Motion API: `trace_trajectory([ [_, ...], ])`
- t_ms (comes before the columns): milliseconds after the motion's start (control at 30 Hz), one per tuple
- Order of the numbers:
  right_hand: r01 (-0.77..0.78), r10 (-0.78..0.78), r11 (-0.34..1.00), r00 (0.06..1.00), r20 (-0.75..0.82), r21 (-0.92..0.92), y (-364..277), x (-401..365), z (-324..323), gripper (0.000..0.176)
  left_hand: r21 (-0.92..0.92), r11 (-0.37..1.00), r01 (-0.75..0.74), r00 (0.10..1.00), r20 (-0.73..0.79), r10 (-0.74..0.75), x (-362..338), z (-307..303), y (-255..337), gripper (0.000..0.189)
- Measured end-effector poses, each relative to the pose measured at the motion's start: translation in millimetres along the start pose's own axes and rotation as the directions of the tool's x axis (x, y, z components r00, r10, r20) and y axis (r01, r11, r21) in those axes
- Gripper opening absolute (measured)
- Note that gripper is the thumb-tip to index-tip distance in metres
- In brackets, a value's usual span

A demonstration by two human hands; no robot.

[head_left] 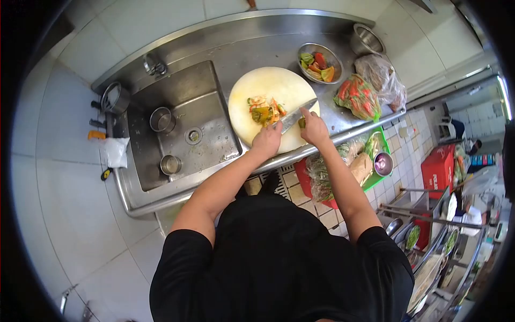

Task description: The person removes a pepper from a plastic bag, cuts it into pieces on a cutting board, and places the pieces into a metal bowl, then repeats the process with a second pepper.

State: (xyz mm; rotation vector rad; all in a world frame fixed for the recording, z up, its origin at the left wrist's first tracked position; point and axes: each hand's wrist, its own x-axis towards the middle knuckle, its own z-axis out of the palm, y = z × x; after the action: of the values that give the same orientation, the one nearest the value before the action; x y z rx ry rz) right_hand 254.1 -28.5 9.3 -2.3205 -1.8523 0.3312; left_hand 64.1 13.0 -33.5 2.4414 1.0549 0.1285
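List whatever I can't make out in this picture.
All in the head view:
- Handle of the wide steel knife: hidden by the left hand and right hand.
- Contents of the cloudy plastic bag: obscured by wrinkled plastic.
- Kind of pinkish pieces in the round metal bowl: too small.

white tiled walls [64,209] meet a tiled floor [294,194] (a bright light [503,90] glows far right).

2 forearms [244,168] extended forward, left hand [267,140], right hand [315,129] close together (fingers [306,112] bent)
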Motion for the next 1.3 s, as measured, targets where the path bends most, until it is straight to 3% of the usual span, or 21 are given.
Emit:
trace_trajectory([
  [33, -0.02, 0.02, 1.0, 1.0, -0.008, 0.011, 2.9, -8.3, 7.7, 0.064, -0.048, 0.995, 0.086, 0.996, 0.033, -0.084, 4.0, -12.3, 5.7, 0.034],
  [67, -0.105, 0.117, 0.99, 0.986, -0.122, 0.099, 5.0, -17.5, 15.5, 0.061, -0.092, 0.967, 0.238, 0.96, 0.175, -0.219, 10.1, -24.9, 12.9, 0.037],
  [100, -0.175, 0.217, 0.966, 0.95, -0.226, 0.192, 5.8, -24.6, 20.2, 0.058, -0.08, 0.971, 0.225, 0.961, 0.181, -0.208, 14.7, -29.2, 12.3, 0.037],
  [133, -0.197, 0.284, 0.92, 0.93, -0.232, 0.338, 7.2, -27.8, 23.6, 0.055, -0.1, 0.968, 0.229, 0.955, 0.215, -0.204, 17.8, -35.1, 7.7, 0.038],
  [167, -0.204, 0.296, 0.915, 0.925, -0.238, 0.347, 10.0, -28.5, 25.3, 0.055, -0.118, 0.965, 0.236, 0.947, 0.249, -0.201, 20.3, -40.2, 4.1, 0.039],
  [233, -0.035, 0.18, 0.889, 0.943, -0.279, 0.456, 11.5, -33.2, 29.6, 0.051, -0.105, 0.956, 0.274, 0.931, 0.279, -0.236, 12.9, -63.1, 10.4, 0.037],
  [300, -0.035, 0.196, 0.859, 0.944, -0.264, 0.511, 2.0, -37.4, 29.6, 0.048, -0.095, 0.958, 0.272, 0.942, 0.231, -0.245, 2.9, -70.4, 6.9, 0.031],
  [533, 0.072, 0.019, 0.905, 0.978, -0.208, 0.42, -10.4, -45.6, 33.5, 0.048, 0.045, 0.96, 0.277, 0.942, 0.186, -0.28, -43.5, -67.3, 0.3, 0.025],
  [600, -0.008, 0.16, 0.845, 0.958, -0.239, 0.534, -11.0, -52.3, 36.3, 0.045, 0.066, 0.953, 0.297, 0.935, 0.18, -0.304, -47.1, -70.8, 7.5, 0.023],
  [633, -0.009, 0.159, 0.843, 0.959, -0.234, 0.538, -9.0, -52.0, 37.8, 0.045, 0.068, 0.951, 0.301, 0.933, 0.184, -0.309, -46.4, -69.6, 7.9, 0.023],
  [700, -0.161, 0.421, 0.642, 0.891, -0.169, 0.749, -6.9, -48.0, 34.3, 0.044, 0.083, 0.956, 0.283, 0.936, 0.193, -0.294, -42.9, -68.3, 7.5, 0.024],
  [767, -0.131, 0.443, 0.616, 0.873, -0.205, 0.777, -4.3, -42.6, 21.9, 0.042, 0.085, 0.947, 0.311, 0.931, 0.172, -0.321, -39.4, -64.9, 0.4, 0.022],
  [833, -0.084, 0.279, 0.816, 0.924, -0.262, 0.572, -3.4, -39.6, 12.9, 0.042, 0.089, 0.94, 0.329, 0.928, 0.154, -0.34, -36.5, -70.5, 1.4, 0.022],
  [900, 0.105, 0.057, 0.871, 0.949, -0.311, 0.48, 0.5, -36.0, 32.7, 0.039, -0.026, 0.959, 0.282, 0.948, 0.162, -0.274, -36.1, -75.3, 4.5, 0.021],
  [967, 0.222, -0.084, 0.906, 0.929, -0.361, 0.361, -1.8, -36.1, 51.6, 0.033, -0.025, 0.963, 0.269, 0.949, 0.176, -0.261, -39.0, -68.9, 10.3, 0.02],
  [1067, 0.246, -0.058, 0.894, 0.893, -0.447, 0.374, -12.3, -37.7, 54.0, 0.029, -0.018, 0.964, 0.265, 0.95, 0.174, -0.258, -44.8, -57.4, 13.8, 0.019],
  [1167, 0.23, -0.033, 0.873, 0.907, -0.419, 0.431, -15.7, -29.8, 59.1, 0.026, -0.005, 0.969, 0.247, 0.958, 0.151, -0.243, -57.7, -54.9, 13.6, 0.018],
  [1300, 0.294, -0.077, 0.881, 0.861, -0.503, 0.37, -16.7, -24.4, 64.9, 0.026, 0.05, 0.976, 0.21, 0.966, 0.144, -0.215, -78.6, -57.9, 9.7, 0.016],
])
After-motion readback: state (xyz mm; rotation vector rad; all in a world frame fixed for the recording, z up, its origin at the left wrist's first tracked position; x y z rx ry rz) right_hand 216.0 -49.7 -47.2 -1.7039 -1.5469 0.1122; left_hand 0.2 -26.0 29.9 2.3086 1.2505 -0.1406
